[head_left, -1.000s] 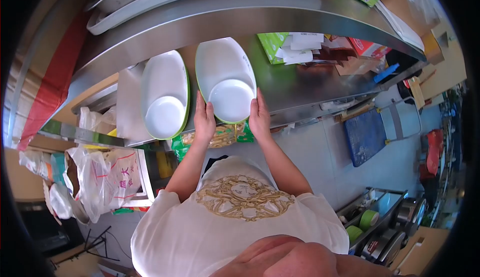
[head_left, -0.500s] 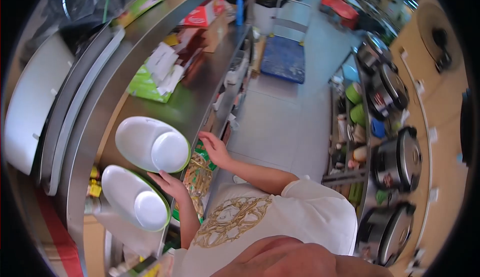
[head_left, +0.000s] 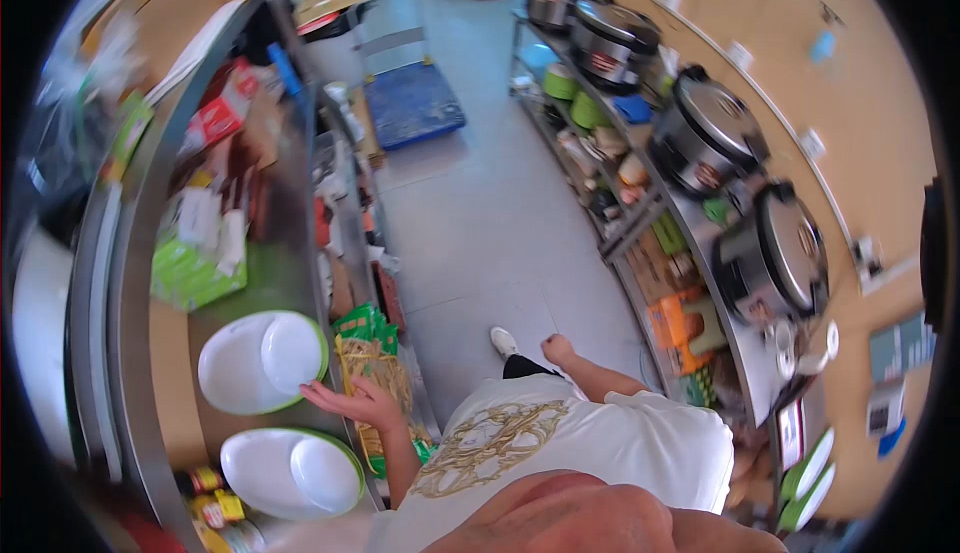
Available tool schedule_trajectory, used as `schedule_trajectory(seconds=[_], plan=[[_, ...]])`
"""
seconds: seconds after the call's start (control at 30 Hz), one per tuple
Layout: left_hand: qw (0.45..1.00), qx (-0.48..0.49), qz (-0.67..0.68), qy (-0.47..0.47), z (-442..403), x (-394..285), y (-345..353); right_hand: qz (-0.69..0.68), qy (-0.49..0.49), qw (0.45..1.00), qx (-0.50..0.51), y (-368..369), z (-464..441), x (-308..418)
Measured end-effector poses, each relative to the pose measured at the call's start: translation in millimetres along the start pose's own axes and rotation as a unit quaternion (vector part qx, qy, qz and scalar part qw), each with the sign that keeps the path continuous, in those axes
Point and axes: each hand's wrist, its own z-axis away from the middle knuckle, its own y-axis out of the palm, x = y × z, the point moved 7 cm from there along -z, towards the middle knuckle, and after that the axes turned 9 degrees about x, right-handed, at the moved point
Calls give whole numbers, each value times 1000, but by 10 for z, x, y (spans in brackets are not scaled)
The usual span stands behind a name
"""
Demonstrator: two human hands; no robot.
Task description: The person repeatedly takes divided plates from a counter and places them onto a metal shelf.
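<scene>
Two white oval bowls with green outer sides sit side by side on a metal shelf to my left: the farther bowl (head_left: 262,361) and the nearer bowl (head_left: 292,473). My left hand (head_left: 362,405) is open beside them, fingers stretched out towards the farther bowl's rim. Whether the fingertips touch that rim I cannot tell. My right hand (head_left: 558,350) hangs over the floor in front of me, fingers curled closed and nothing visible in them. Below my left hand, packets with green print (head_left: 385,363) lie on a lower shelf.
On the right, several rice cookers (head_left: 705,133) line a metal rack. A blue platform trolley (head_left: 415,103) stands ahead on the grey floor (head_left: 480,223). Beyond the bowls, a green box (head_left: 200,263) with papers occupies the shelf. Green-edged white dishes (head_left: 808,473) are at lower right.
My view has turned to the right, showing more of the rice cooker rack. My right hand has drawn away from the shelf and curled closed. My left hand stays open near the bowls.
</scene>
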Motion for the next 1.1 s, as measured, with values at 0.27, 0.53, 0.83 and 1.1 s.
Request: schedule_trajectory(seconds=[0.27,0.53,0.83,1.1], plan=[[744,639,181,68,1373,-581,1533,-175,310,931,-84,157,1435,-2263],[502,789,-62,349,2720,-994,1984,-366,376,846,-86,639,2214,-3060],[415,842,-26,345,4233,-2207,1993,-389,349,849,-83,313,2812,-4448],[317,856,8,408,5709,-2906,2058,-417,401,781,-235,129,3742,-5700]])
